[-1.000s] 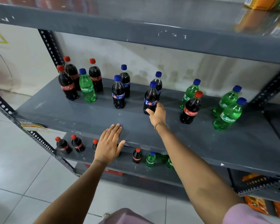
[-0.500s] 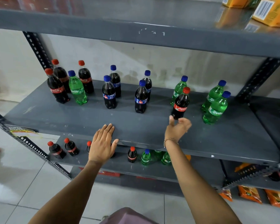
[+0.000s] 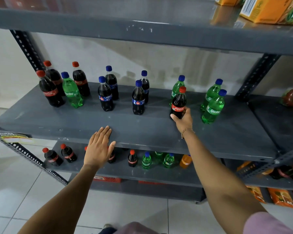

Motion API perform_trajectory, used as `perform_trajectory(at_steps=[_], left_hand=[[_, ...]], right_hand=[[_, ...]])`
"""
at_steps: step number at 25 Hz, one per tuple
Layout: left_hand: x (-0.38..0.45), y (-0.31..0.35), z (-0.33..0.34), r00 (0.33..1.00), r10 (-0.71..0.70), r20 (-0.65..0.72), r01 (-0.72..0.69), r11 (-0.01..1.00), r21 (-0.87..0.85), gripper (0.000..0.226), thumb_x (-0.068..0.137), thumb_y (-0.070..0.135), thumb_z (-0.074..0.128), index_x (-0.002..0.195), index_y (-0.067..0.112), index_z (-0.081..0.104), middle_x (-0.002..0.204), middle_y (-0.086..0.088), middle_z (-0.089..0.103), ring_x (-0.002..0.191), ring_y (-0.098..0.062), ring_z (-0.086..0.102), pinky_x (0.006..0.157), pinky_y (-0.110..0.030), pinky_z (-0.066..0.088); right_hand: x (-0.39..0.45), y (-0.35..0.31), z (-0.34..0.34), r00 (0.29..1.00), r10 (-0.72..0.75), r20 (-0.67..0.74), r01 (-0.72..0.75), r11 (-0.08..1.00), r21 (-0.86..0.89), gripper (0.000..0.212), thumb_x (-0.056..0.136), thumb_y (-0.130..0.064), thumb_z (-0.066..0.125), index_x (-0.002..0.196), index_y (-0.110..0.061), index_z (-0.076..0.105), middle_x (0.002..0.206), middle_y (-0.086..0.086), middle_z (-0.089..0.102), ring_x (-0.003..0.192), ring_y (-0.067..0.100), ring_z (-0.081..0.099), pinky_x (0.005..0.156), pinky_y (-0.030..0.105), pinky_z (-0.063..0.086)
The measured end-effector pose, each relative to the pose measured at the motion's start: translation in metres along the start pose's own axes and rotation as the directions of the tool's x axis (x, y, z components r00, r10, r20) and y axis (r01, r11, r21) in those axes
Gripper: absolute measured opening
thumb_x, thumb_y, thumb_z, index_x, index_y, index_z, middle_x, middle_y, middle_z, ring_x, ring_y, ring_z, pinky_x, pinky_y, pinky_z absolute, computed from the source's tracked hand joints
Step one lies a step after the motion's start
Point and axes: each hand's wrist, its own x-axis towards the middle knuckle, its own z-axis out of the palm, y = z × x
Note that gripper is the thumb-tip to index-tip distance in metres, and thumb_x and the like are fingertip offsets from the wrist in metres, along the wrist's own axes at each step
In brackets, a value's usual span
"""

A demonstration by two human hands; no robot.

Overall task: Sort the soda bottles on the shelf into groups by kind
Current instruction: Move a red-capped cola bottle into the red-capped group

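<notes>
On the grey shelf (image 3: 142, 130) stand three red-capped Coca-Cola bottles (image 3: 49, 92) at the left with one green Sprite bottle (image 3: 71, 93) among them. Several dark blue-labelled cola bottles (image 3: 105, 97) stand in the middle. At the right are green Sprite bottles (image 3: 213, 107), one more Sprite (image 3: 177, 86) behind a lone Coca-Cola bottle (image 3: 178, 103). My right hand (image 3: 183, 119) is wrapped around the base of that lone Coca-Cola bottle. My left hand (image 3: 98, 146) lies flat, fingers spread, on the shelf's front edge.
The lower shelf (image 3: 142, 174) holds small cola, Sprite and orange soda bottles. Orange cartons (image 3: 267, 10) sit on the top shelf. Perforated metal posts (image 3: 27, 46) frame the shelf. More bottles and orange packets (image 3: 281, 198) are at the right. Tiled floor lies below.
My right hand left the blue-labelled cola bottle in the middle, moved right, and closed on the lone Coca-Cola bottle. My left hand stayed on the shelf edge.
</notes>
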Motion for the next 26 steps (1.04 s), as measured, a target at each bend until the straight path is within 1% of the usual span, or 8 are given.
perform_trajectory(at_steps=[2, 7, 10, 12, 14, 17, 21, 26], left_hand=[[0.001, 0.0, 0.0, 1.0, 0.002, -0.002, -0.002, 1.0, 0.007, 0.064, 0.096, 0.05, 0.021, 0.139, 0.008, 0.04, 0.147, -0.01, 0.039, 0.139, -0.025, 0.029, 0.115, -0.034, 0.012], [0.004, -0.014, -0.006, 0.996, 0.073, 0.054, -0.076, 0.996, 0.045, 0.061, 0.096, 0.046, 0.025, 0.14, 0.007, 0.039, 0.147, -0.008, 0.04, 0.139, -0.022, 0.031, 0.115, -0.033, 0.015], [0.007, -0.036, -0.01, 0.989, 0.131, 0.075, -0.137, 0.987, 0.088, 0.063, 0.097, 0.048, 0.02, 0.141, 0.006, 0.039, 0.147, -0.008, 0.04, 0.138, -0.021, 0.032, 0.115, -0.033, 0.015], [0.008, -0.046, -0.013, 0.99, 0.122, 0.07, -0.127, 0.989, 0.074, 0.063, 0.097, 0.048, 0.022, 0.139, 0.005, 0.04, 0.147, -0.009, 0.04, 0.138, -0.023, 0.033, 0.115, -0.034, 0.017], [0.001, -0.08, -0.019, 0.996, 0.06, 0.066, -0.063, 0.997, 0.04, 0.063, 0.097, 0.047, 0.02, 0.139, 0.005, 0.041, 0.147, -0.009, 0.039, 0.138, -0.025, 0.033, 0.114, -0.034, 0.016], [-0.003, -0.136, -0.032, 0.997, -0.073, 0.004, 0.073, 0.997, -0.01, 0.066, 0.096, 0.048, 0.017, 0.138, 0.004, 0.042, 0.146, -0.013, 0.04, 0.137, -0.027, 0.033, 0.113, -0.033, 0.014], [-0.005, -0.21, -0.051, 0.986, -0.169, 0.007, 0.169, 0.986, 0.006, 0.065, 0.094, 0.046, 0.02, 0.138, 0.002, 0.04, 0.147, -0.015, 0.039, 0.138, -0.028, 0.031, 0.114, -0.034, 0.014], [-0.003, -0.244, -0.049, 0.993, -0.114, 0.01, 0.114, 0.993, 0.023, 0.072, 0.095, 0.054, 0.012, 0.139, 0.005, 0.039, 0.147, -0.012, 0.039, 0.138, -0.026, 0.031, 0.115, -0.034, 0.012]], right_hand=[[-0.009, -0.003, 0.001, 0.999, 0.001, -0.033, 0.001, 0.999, 0.036, 0.054, 0.074, -0.008, 0.073, 0.12, -0.004, 0.044, 0.121, 0.016, 0.06, 0.11, 0.026, 0.056, 0.087, 0.026, 0.039], [-0.05, -0.008, 0.024, 0.999, -0.01, -0.038, 0.014, 0.996, 0.091, 0.054, 0.065, -0.012, 0.08, 0.109, -0.009, 0.05, 0.107, 0.011, 0.065, 0.091, 0.017, 0.059, 0.079, 0.025, 0.045], [-0.076, -0.015, 0.054, 0.998, -0.053, 0.014, 0.052, 0.994, 0.101, 0.051, 0.061, -0.015, 0.083, 0.098, -0.016, 0.048, 0.095, 0.005, 0.063, 0.083, 0.015, 0.058, 0.067, 0.013, 0.043], [-0.088, -0.02, 0.071, 0.997, -0.071, 0.038, 0.067, 0.991, 0.113, 0.052, 0.06, -0.016, 0.084, 0.096, -0.019, 0.047, 0.092, 0.0, 0.061, 0.081, 0.012, 0.058, 0.063, 0.006, 0.042], [-0.102, -0.032, 0.11, 0.993, -0.092, 0.073, 0.083, 0.99, 0.115, 0.052, 0.059, -0.018, 0.084, 0.095, -0.021, 0.047, 0.091, -0.002, 0.061, 0.079, 0.008, 0.058, 0.062, 0.004, 0.043], [-0.115, -0.049, 0.154, 0.986, -0.118, 0.121, 0.105, 0.988, 0.11, 0.052, 0.058, -0.02, 0.085, 0.094, -0.021, 0.048, 0.089, -0.004, 0.061, 0.079, 0.009, 0.058, 0.069, 0.009, 0.043], [-0.124, -0.073, 0.226, 0.975, -0.128, 0.184, 0.104, 0.985, 0.134, 0.051, 0.055, -0.019, 0.086, 0.091, -0.021, 0.05, 0.089, 0.002, 0.066, 0.081, 0.015, 0.063, 0.075, 0.026, 0.051], [-0.133, -0.108, 0.315, 0.95, -0.14, 0.28, 0.099, 0.983, 0.154, 0.053, 0.055, -0.019, 0.086, 0.095, -0.014, 0.053, 0.091, 0.005, 0.068, 0.08, 0.015, 0.062, 0.071, 0.021, 0.049]])
